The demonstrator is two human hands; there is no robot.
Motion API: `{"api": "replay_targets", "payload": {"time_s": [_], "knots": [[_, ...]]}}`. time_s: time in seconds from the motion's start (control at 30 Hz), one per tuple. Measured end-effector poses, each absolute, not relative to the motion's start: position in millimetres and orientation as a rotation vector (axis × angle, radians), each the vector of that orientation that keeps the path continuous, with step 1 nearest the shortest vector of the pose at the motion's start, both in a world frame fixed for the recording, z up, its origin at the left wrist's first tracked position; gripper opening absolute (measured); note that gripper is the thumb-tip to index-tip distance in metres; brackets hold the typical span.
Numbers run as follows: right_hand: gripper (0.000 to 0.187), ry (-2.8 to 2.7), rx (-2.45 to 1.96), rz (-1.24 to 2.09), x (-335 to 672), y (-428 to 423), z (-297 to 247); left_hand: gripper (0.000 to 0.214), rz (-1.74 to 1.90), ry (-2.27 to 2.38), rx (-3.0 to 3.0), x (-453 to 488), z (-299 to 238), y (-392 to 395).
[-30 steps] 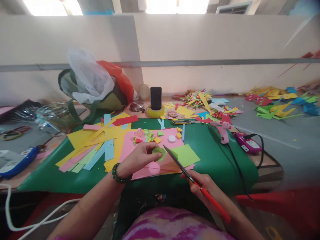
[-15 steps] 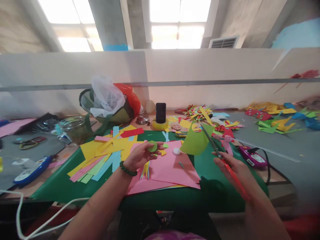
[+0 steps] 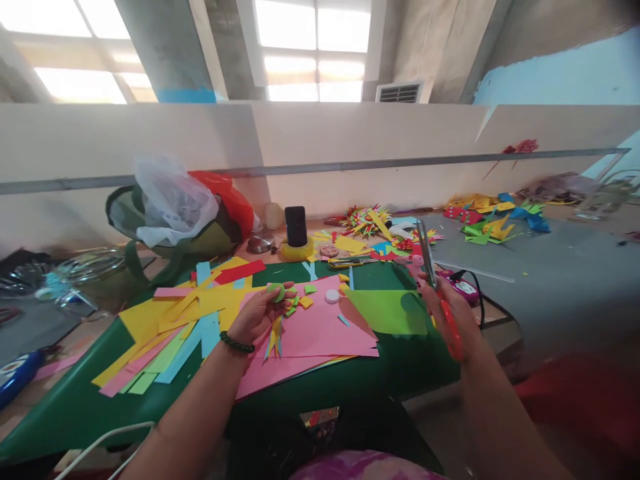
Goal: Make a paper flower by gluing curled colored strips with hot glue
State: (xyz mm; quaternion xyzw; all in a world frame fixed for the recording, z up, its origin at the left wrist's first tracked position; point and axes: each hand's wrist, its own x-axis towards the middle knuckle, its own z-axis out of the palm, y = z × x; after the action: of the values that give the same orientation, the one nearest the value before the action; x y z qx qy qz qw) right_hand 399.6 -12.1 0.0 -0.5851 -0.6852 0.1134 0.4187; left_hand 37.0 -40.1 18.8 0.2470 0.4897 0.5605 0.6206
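Observation:
In the head view, my left hand (image 3: 257, 315), a dark beaded bracelet at its wrist, pinches a small round green paper piece (image 3: 275, 292) above pink paper sheets (image 3: 320, 333). My right hand (image 3: 455, 317) is wrapped round red-handled scissors (image 3: 427, 250), whose blades point up and away. To the left of that hand, a larger light green paper sheet (image 3: 390, 311) lies partly over the pink paper and the green mat (image 3: 350, 381). Small green and yellow paper bits (image 3: 306, 302), a white round cap (image 3: 332, 297) and narrow folded strips (image 3: 274, 339) rest near my left hand.
Coloured paper strips (image 3: 185, 320) pile up on the left. Behind stand a bag (image 3: 200, 227), a phone (image 3: 296, 225) on a yellow tape roll (image 3: 296, 249) and a glass jar (image 3: 97, 273). A pink glue gun (image 3: 411, 265) and a purple power strip (image 3: 457, 287) are at the right.
The light green sheet, raised by the scissors before, now lies on the table. My right hand has tilted the scissors more upright. The view has swung right; my left hand keeps the round piece.

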Motion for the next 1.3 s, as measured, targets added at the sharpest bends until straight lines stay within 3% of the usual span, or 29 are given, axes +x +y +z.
{"api": "replay_targets", "payload": {"time_s": [0.23,0.3,0.4,0.57,0.7,0.9,1.07,1.2,1.3], "knots": [[0.055,-1.818,-1.706,0.255,404,-33,-20,0.016,1.349,1.142,0.673,46,40,-41],[0.055,-1.740,-1.611,0.307,401,-28,-13,0.007,1.402,1.113,0.747,49,50,-41],[0.056,-1.587,-1.246,0.574,389,-20,6,0.019,1.455,1.104,0.801,59,61,-45],[0.060,-1.457,-0.781,0.943,361,-25,26,0.021,0.852,1.101,1.401,92,45,-65],[0.053,-1.588,-1.041,0.866,366,-35,12,0.016,0.697,1.279,1.608,98,23,-77],[0.046,-1.925,-1.435,0.608,362,-42,-10,0.037,0.851,1.100,1.220,106,7,-71],[0.040,-2.088,-1.550,0.431,341,-38,-10,0.042,0.971,0.995,0.998,145,-12,-41],[0.045,-1.977,-1.507,0.441,353,-32,-7,0.033,1.058,1.043,1.036,150,-7,-18],[0.052,-1.867,-1.363,0.669,369,-32,9,0.028,1.148,1.097,1.022,128,12,-5]]}}
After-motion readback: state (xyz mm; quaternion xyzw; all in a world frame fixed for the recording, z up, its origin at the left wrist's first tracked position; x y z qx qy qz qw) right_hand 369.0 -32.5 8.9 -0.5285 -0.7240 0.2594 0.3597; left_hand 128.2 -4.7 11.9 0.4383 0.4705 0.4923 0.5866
